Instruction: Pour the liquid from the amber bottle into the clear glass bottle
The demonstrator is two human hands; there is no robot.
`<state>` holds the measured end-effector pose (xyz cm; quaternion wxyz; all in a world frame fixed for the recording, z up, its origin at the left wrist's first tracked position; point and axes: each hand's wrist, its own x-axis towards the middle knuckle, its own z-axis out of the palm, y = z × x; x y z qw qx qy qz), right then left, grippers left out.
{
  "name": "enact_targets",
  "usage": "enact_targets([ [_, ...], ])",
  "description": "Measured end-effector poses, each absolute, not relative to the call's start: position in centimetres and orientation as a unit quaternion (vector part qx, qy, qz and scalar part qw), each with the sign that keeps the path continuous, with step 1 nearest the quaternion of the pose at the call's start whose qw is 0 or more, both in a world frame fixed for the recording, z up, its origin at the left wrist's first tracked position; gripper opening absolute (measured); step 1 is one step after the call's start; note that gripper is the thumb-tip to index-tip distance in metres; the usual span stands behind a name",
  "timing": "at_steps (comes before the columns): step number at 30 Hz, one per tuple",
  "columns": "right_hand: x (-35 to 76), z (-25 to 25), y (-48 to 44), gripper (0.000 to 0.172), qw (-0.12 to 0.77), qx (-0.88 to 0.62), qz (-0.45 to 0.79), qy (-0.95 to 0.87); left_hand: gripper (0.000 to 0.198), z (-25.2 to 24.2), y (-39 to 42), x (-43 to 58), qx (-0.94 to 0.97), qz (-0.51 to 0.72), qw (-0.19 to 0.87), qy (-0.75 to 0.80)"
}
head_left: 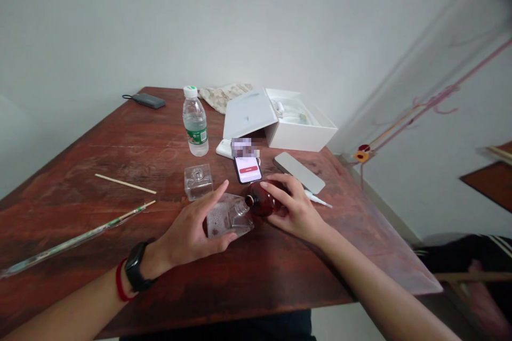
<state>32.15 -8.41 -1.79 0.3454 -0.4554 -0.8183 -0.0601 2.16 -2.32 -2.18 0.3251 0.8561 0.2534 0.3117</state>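
Observation:
My right hand (pixel 294 205) is wrapped round a dark amber bottle (pixel 263 197), tipped so its mouth points left. That mouth meets the threaded neck of a clear square bottle (pixel 228 218), which is tilted with its neck toward the right and has droplets inside. My left hand (pixel 196 229) is at the clear bottle's left side, thumb and fingers spread apart; whether it presses on the bottle is hard to tell. Just behind stands a second clear square container (pixel 198 182). A lit phone (pixel 247 168) lies beyond the amber bottle.
A water bottle (pixel 196 128) stands behind the containers. An open white box (pixel 302 136) is at the back right, near a flat grey case (pixel 300 172). Thin sticks (pixel 125 183) lie at left, a dark pouch (pixel 149 100) at the back left.

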Motion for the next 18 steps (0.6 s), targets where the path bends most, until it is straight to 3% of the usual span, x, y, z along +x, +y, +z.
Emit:
enact_targets([
  [8,32.52,-1.80,-8.21,0.085,0.332,-0.455,-0.090,-0.821,0.097,-2.52,-2.06,2.23,0.856,0.320,0.318,0.251],
  [18,32.79,-1.82,-8.24,0.081,0.316,-0.467,-0.096,-0.820,0.085,-1.91,-2.33,2.42,0.850,0.297,0.310,0.304],
])
